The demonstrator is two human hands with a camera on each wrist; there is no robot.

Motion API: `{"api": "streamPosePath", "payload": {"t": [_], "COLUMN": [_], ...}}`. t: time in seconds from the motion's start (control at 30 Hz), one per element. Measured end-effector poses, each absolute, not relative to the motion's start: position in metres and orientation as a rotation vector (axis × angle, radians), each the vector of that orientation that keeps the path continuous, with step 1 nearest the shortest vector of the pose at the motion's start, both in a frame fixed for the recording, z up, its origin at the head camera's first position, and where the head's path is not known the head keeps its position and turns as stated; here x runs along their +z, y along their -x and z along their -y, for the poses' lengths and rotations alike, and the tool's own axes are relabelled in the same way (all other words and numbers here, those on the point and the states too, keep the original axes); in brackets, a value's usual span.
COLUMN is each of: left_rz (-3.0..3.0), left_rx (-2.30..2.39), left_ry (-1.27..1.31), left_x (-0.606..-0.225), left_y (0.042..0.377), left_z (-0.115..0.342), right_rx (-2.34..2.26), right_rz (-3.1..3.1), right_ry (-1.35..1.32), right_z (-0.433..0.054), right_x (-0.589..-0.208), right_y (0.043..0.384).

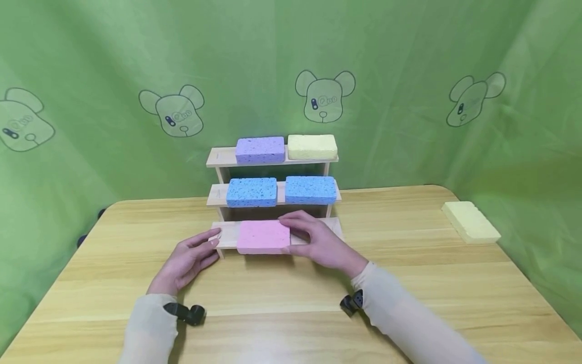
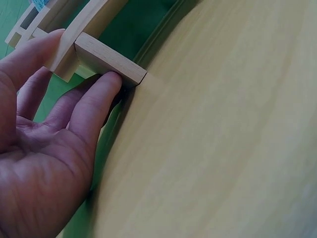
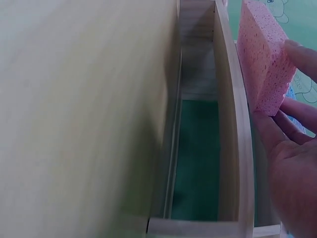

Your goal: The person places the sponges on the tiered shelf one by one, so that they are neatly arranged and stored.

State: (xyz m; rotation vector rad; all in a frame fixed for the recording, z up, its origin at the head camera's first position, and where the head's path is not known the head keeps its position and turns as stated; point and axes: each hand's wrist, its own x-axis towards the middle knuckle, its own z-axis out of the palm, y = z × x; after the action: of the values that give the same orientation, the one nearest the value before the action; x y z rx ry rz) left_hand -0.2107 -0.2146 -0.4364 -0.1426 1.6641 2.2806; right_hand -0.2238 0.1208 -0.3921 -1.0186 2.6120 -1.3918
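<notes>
A three-tier wooden rack [image 1: 228,233] stands at the back middle of the table. On its lowest tier lies a pink sponge [image 1: 263,235], left of the tier's right end. My right hand [image 1: 328,245] pinches the sponge's right end, with the thumb at the front; the right wrist view shows the fingers on the pink sponge [image 3: 262,62]. My left hand [image 1: 191,259] holds the left end of that lowest tier. Seen from the left wrist, fingertips touch the wooden leg [image 2: 110,59] and the tier's edge. Two blue sponges [image 1: 251,191] lie on the middle tier.
The top tier bears a purple sponge [image 1: 260,149] and a pale yellow sponge [image 1: 312,146]. Another yellow sponge [image 1: 471,222] lies at the table's right edge. Green curtain [image 1: 254,60] hangs close behind the rack and around the wooden table [image 1: 273,313].
</notes>
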Motion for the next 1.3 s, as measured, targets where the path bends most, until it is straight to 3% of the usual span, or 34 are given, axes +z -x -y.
{"api": "streamPosePath", "payload": {"t": [0.7,1.3], "left_rz": [-1.644,-1.664], "left_rx": [2.293,2.277], "left_ry": [0.148,0.14], "left_x": [-0.439,-0.436], "left_y": [0.21,0.21], "left_z": [0.215,0.214], "right_rx": [-1.29,-1.292], "right_rz": [-2.671,-2.74], "right_ry": [0.992,0.978], "right_z": [-0.089,-0.126], "right_x": [-0.399,-0.395], "right_y": [0.234,0.218]}}
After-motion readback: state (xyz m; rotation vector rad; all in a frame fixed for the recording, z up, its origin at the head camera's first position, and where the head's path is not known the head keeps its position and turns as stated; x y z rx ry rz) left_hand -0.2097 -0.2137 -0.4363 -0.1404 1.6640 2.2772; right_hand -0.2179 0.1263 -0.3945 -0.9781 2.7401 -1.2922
